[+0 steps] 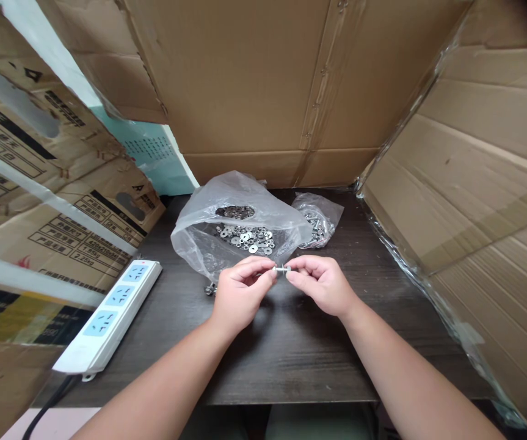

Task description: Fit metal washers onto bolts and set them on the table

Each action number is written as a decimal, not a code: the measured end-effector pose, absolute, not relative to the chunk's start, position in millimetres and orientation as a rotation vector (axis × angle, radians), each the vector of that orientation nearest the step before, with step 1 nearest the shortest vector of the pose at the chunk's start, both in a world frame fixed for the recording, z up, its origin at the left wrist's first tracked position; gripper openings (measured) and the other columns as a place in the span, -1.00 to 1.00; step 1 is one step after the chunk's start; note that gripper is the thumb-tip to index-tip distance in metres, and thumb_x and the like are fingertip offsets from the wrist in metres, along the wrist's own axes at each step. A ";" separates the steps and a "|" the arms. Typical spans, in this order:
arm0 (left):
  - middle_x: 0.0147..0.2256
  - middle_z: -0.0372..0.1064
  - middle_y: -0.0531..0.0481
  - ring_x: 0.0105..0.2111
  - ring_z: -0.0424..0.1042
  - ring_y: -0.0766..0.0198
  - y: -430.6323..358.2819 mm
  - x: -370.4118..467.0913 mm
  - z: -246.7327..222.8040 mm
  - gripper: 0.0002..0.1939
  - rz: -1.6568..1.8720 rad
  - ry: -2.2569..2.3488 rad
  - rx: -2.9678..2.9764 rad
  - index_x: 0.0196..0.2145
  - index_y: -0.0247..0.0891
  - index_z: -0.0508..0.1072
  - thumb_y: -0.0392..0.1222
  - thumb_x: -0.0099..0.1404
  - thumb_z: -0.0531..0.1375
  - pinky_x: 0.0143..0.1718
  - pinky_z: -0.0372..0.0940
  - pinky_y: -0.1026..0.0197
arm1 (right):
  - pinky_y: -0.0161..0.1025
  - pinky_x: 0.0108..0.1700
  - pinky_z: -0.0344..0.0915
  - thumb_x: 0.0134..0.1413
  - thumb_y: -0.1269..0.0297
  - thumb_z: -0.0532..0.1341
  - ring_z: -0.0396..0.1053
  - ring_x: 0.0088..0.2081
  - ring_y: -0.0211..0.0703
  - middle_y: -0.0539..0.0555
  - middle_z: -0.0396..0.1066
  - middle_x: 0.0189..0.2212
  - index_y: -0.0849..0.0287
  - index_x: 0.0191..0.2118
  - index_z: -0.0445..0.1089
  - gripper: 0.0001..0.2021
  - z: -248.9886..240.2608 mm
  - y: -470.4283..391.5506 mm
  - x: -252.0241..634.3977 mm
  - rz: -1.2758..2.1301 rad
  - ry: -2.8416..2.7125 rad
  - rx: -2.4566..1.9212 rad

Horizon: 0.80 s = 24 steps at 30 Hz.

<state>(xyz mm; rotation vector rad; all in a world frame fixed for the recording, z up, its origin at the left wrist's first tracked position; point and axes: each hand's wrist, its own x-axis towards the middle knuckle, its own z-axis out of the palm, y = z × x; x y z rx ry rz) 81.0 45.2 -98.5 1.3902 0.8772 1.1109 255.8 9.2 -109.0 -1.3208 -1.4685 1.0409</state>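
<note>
A small metal bolt (281, 269) is held level between my two hands, above the dark table. My left hand (245, 287) is closed, its thumb and fingertips pinching the bolt's left end; a small shiny piece there looks like a nut, though the fingers partly hide it. With thumb and forefinger, my right hand (320, 282) pinches the right end, where the wider head shows. A thin washer-like disc sits around the shank between them. Just behind my hands lies an open clear plastic bag (190, 241) with many loose washers (247, 237) inside.
A smaller clear bag of bolts (316, 226) lies behind my right hand. Some metal fasteners (210, 289) rest left of my left hand. A white power strip (112, 311) lies at the table's left. Cardboard walls (254, 79) enclose the dark table (290, 366) on three sides.
</note>
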 end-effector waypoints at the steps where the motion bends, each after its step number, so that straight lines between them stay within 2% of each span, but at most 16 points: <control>1: -0.34 0.40 -0.04 -0.38 0.39 0.47 45.2 81.0 -98.4 -0.80 1.111 0.877 1.394 -0.41 -0.36 0.54 -0.16 0.02 0.33 -0.39 0.34 0.46 | -0.49 -0.52 -0.04 0.00 0.00 0.21 -0.02 -0.55 -0.55 0.01 0.17 -0.55 0.37 -0.17 0.42 -0.53 -108.2 9.2 255.8 1.058 -1.467 -1.321; 10: -0.34 0.40 -0.03 -0.38 0.40 0.47 44.9 81.1 -101.6 -0.81 1.098 0.870 1.430 -0.42 -0.35 0.53 -0.16 0.04 0.32 -0.37 0.33 0.45 | -0.52 -0.52 0.01 0.04 0.03 0.19 0.01 -0.59 -0.57 -0.03 0.10 -0.65 0.39 -0.32 0.42 -0.60 -103.5 10.1 256.0 1.080 -1.479 -1.287; 16: -0.33 0.40 -0.05 -0.40 0.40 0.45 44.9 81.9 -102.3 -0.78 1.061 0.827 1.377 -0.41 -0.38 0.51 -0.16 0.02 0.33 -0.36 0.36 0.40 | -0.51 -0.51 -0.01 0.07 0.01 0.15 -0.03 -0.59 -0.56 -0.04 0.05 -0.68 0.39 -0.47 0.31 -0.57 -104.0 9.9 254.9 1.075 -1.483 -1.278; 24: -0.32 0.42 -0.09 -0.34 0.41 0.43 44.7 81.9 -101.3 -0.82 1.080 0.800 1.516 -0.39 -0.36 0.55 -0.19 0.06 0.30 -0.36 0.35 0.42 | -0.50 -0.50 -0.02 0.08 -0.06 0.12 -0.04 -0.59 -0.54 -0.05 -0.05 -0.73 0.38 -0.49 0.30 -0.52 -109.1 11.8 255.6 1.117 -1.456 -1.282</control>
